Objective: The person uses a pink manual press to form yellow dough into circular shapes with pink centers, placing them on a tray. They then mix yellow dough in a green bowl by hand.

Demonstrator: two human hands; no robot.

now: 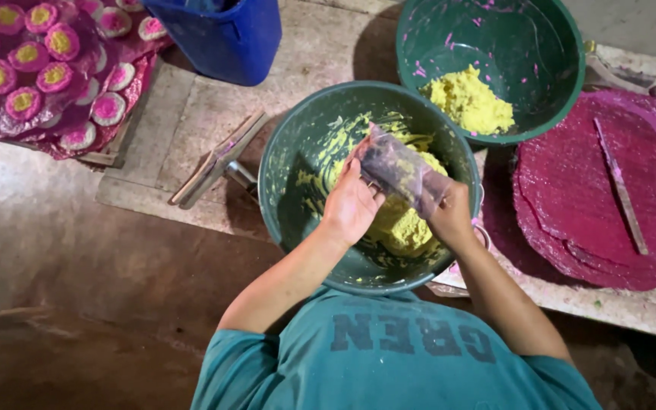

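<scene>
Looking down from the head camera, you see your left hand (351,203) and right hand (451,216) raised together over a dark green bowl (290,152) that sits right in front of you. Both hands grip a clear plastic bag (400,171): your left hand clasps its near end with the fingers curled around it, and your right hand pinches the other end from below, so the bag stretches tilted between them above the bowl's middle. Inside that bowl lies a mound of yellow paste (404,228), with smears of it up the inner wall. Just beyond, touching the first bowl's far rim, stands a second green bowl (540,45) holding a smaller lump of yellow paste (471,102) and flecked with pink. To your right, a stack of round magenta sheets (586,190) lies on the board, with a thin flat stick (621,186) resting across the top. To your left, a wooden tool (218,161) lies slanted beside the bowl. Farther off at the upper left, rows of round pink cakes with yellow centres (39,68) sit on a pink sheet, and a blue bucket (225,38) stands next to them.
</scene>
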